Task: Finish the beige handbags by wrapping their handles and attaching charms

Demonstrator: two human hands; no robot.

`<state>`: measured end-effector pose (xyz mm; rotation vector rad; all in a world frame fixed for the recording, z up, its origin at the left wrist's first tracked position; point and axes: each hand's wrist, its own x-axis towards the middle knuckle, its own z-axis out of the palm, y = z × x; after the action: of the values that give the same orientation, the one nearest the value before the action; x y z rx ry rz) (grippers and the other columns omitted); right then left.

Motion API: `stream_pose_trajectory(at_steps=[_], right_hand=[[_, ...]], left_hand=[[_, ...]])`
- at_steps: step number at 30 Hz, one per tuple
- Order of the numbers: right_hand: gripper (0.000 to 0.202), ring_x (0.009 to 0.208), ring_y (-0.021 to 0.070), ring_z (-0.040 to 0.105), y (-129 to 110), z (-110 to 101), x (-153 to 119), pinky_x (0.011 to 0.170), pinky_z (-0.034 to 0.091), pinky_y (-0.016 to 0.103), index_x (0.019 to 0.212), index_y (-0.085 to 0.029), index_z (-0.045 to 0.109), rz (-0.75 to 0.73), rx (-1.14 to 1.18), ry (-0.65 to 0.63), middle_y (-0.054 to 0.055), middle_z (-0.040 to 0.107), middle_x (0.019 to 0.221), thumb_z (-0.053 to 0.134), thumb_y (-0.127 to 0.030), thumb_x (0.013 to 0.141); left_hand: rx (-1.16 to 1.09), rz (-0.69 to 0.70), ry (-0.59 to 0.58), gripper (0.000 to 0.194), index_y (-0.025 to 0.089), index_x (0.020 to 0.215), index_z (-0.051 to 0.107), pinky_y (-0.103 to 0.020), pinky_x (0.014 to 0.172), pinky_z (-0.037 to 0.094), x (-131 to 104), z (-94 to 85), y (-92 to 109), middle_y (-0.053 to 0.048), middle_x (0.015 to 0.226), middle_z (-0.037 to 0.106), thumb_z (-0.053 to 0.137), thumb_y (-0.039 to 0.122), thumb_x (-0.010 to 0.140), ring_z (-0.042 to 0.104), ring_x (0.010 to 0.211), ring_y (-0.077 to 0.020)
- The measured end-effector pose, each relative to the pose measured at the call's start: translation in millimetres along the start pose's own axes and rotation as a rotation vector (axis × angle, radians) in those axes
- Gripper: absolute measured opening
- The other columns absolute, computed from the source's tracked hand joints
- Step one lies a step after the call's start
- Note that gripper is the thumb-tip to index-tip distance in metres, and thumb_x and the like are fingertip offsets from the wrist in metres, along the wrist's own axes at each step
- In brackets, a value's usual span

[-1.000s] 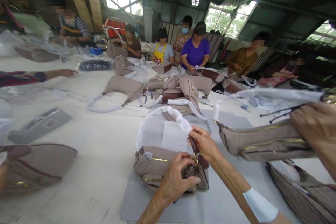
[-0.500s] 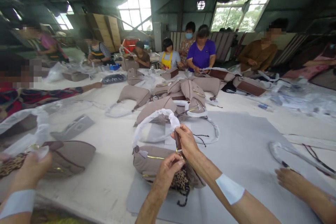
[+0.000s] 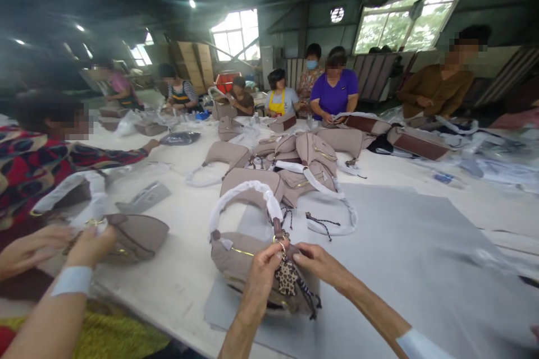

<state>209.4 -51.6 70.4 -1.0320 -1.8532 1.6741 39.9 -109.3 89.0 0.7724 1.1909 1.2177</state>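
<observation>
A taupe handbag [image 3: 229,252] lies in front of me, its arched handle [image 3: 242,188] wrapped in white material. At the handle's right base, my left hand [image 3: 266,262] pinches a gold ring [image 3: 281,247]. From this ring hangs a leopard-print charm [image 3: 287,279] with a black-and-white cord [image 3: 309,294], against the bag's side. My right hand [image 3: 314,259] is at the same spot from the right, thumb and fingers closed by the ring and the bag's end; what they grip is too small to make out.
Grey sheets [image 3: 379,235] lie under the bag on the white table [image 3: 185,303]. A pile of taupe bags [image 3: 290,151] is beyond. On my left, a co-worker's hands [image 3: 90,244] handle another bag [image 3: 137,235]. Other people stand around the table; plastic wrapping [image 3: 497,162] lies at right.
My right hand has let go of the handle's lower wrapping and moved down beside the ring. The charm now hangs in clear sight. A neighbour's hand at right has left the view.
</observation>
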Motion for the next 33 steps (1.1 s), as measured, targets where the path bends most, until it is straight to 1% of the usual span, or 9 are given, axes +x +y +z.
stream_pose_trajectory(at_steps=[4,6,9,14,17,19,22,29,33], right_hand=[[0.038,0.062,0.0105,0.042,20,56,-19,0.058,0.031,0.025,0.075,-0.014,0.058,0.092,0.015,0.139,-0.003,0.051,0.063,0.048,-0.051,0.080],[0.038,0.061,0.0103,0.041,26,79,-26,0.057,0.030,0.025,0.074,-0.014,0.058,0.132,0.085,0.128,-0.003,0.048,0.061,0.049,-0.051,0.079],[0.035,0.070,0.0133,0.047,29,94,-36,0.062,0.034,0.026,0.077,-0.015,0.063,0.129,0.080,0.131,0.000,0.052,0.070,0.052,-0.048,0.077],[0.033,0.075,0.0155,0.049,24,90,-43,0.067,0.037,0.028,0.088,-0.020,0.069,0.096,0.010,0.174,0.002,0.052,0.078,0.059,-0.046,0.072],[0.043,0.076,0.0150,0.050,15,84,-34,0.069,0.038,0.027,0.100,-0.020,0.066,0.077,0.189,0.211,0.003,0.059,0.083,0.054,-0.053,0.076],[0.048,0.067,0.0123,0.048,6,79,-23,0.063,0.036,0.026,0.092,-0.017,0.068,0.100,0.304,0.213,0.002,0.059,0.073,0.050,-0.058,0.076],[0.046,0.052,0.0073,0.036,-5,72,0,0.052,0.026,0.024,0.074,-0.013,0.068,0.149,0.385,0.148,-0.002,0.051,0.054,0.060,-0.057,0.069],[0.041,0.050,0.0058,0.040,-11,65,51,0.050,0.026,0.021,0.080,-0.013,0.070,0.119,0.338,-0.078,-0.002,0.054,0.053,0.065,-0.051,0.067],[0.042,0.046,0.0048,0.039,-14,65,67,0.047,0.028,0.021,0.078,-0.013,0.069,0.076,0.304,-0.111,-0.003,0.054,0.054,0.064,-0.053,0.066]], left_hand=[[0.115,-0.041,-0.007,0.040,0.018,0.106,0.068,-0.039,0.100,0.038,-22,-22.9,-1,-0.008,0.109,0.069,0.064,0.038,0.071,0.058,0.107,-0.0265],[0.144,-0.076,0.020,0.039,0.018,0.104,0.068,-0.038,0.099,0.039,-37,-31.4,-8,-0.007,0.108,0.069,0.063,0.039,0.072,0.059,0.103,-0.0256],[0.134,-0.098,0.074,0.035,0.018,0.099,0.070,-0.035,0.096,0.040,-57,-35.4,-18,-0.007,0.105,0.070,0.064,0.038,0.071,0.060,0.101,-0.0245],[0.047,-0.031,0.112,0.024,0.018,0.085,0.069,-0.028,0.084,0.042,-73,-31.0,-28,-0.003,0.088,0.071,0.068,0.035,0.067,0.061,0.086,-0.0189],[0.024,-0.017,0.091,0.022,0.018,0.078,0.065,-0.024,0.069,0.041,-73,-28.2,-31,0.001,0.067,0.066,0.071,0.033,0.063,0.057,0.066,-0.0137],[0.035,-0.028,0.080,0.020,0.017,0.075,0.063,-0.023,0.065,0.039,-70,-26.3,-31,0.001,0.069,0.065,0.071,0.031,0.063,0.055,0.063,-0.0120],[0.048,-0.022,0.049,0.018,0.016,0.072,0.061,-0.022,0.064,0.038,-63,-26.8,-29,-0.001,0.079,0.065,0.071,0.028,0.062,0.054,0.065,-0.0111],[0.150,-0.049,-0.016,0.016,0.016,0.068,0.056,-0.019,0.052,0.028,-46,-44.9,-17,0.004,0.057,0.056,0.068,0.023,0.060,0.043,0.050,-0.0063],[0.174,0.008,0.120,0.020,0.017,0.068,0.050,-0.018,0.048,0.025,-46,-40.6,-11,0.007,0.054,0.051,0.068,0.022,0.061,0.036,0.044,-0.0036]])
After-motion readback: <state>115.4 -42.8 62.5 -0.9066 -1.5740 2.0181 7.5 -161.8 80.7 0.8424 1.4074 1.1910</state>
